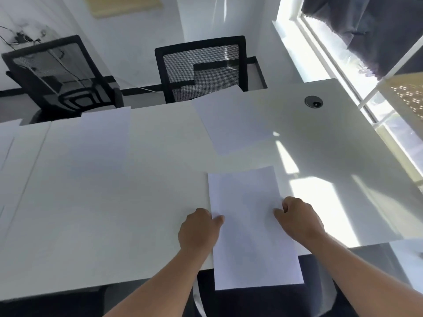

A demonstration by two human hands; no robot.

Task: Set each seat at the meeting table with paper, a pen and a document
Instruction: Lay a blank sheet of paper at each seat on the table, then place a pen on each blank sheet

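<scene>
A white worktop [114, 202] carries sheets of paper and nothing else that can be made out; no box, tray or other container shows on it.

The near sheet [249, 225] lies at the near edge, its lower part hanging over the edge toward the person. The left hand [199, 229] holds its left edge with fingers curled and the thumb lying on top of the paper. The right hand [297, 217] holds its right edge, fingers curled onto the paper.

Sheets counted: three whole ones in view. Besides the near sheet, a far sheet [233, 124] lies tilted before the right chair [201, 67], its top corner past the far edge. A left sheet [107, 133] lies before the left chair [57, 74], also reaching the far edge. At the far left border more paper [9, 131] shows, cut off by the frame; how many sheets there I cannot tell.

Chairs: two, black mesh-backed, across the worktop. One round cable port [313, 102] sits in the far right corner. A window [343, 53] runs along the right side, throwing bright patches onto the surface
</scene>
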